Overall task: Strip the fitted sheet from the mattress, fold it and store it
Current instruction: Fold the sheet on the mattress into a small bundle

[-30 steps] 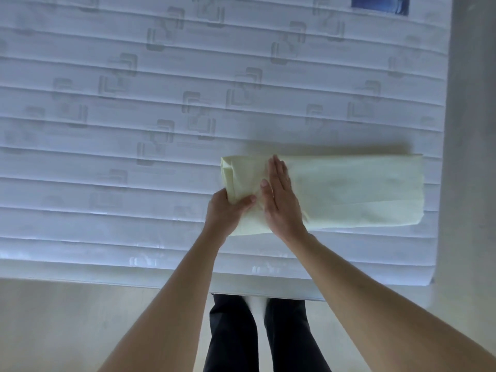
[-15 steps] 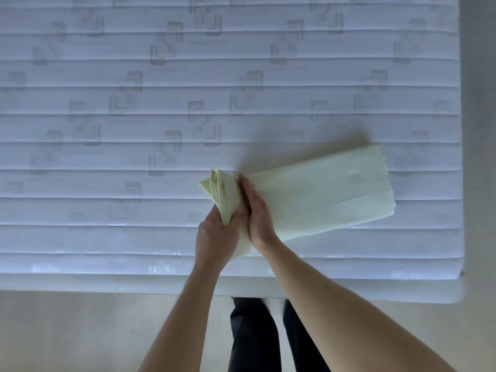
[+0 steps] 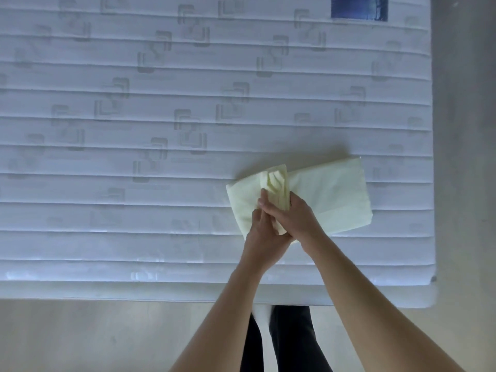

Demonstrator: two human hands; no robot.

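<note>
The pale yellow fitted sheet [image 3: 332, 197], folded into a thick band, lies on the bare white quilted mattress [image 3: 161, 130] near its front right corner. The band's left end is doubled over to the right, and its raw edge stands up in a ridge. My right hand [image 3: 298, 218] grips that folded-over end from the right. Just to its left, my left hand [image 3: 264, 229] holds the lower part of the same fold, its fingers partly tucked under my right hand.
The mattress's front edge [image 3: 188, 291] runs across the view, with beige floor [image 3: 80, 339] below it. My dark trouser legs [image 3: 284, 342] stand against that edge. A grey strip of floor [image 3: 467, 157] runs along the mattress's right side. A blue label [image 3: 359, 8] is at the far right.
The sheet's left end was lifted off the mattress and folded over to the right. Both hands moved with it and the band now looks shorter.
</note>
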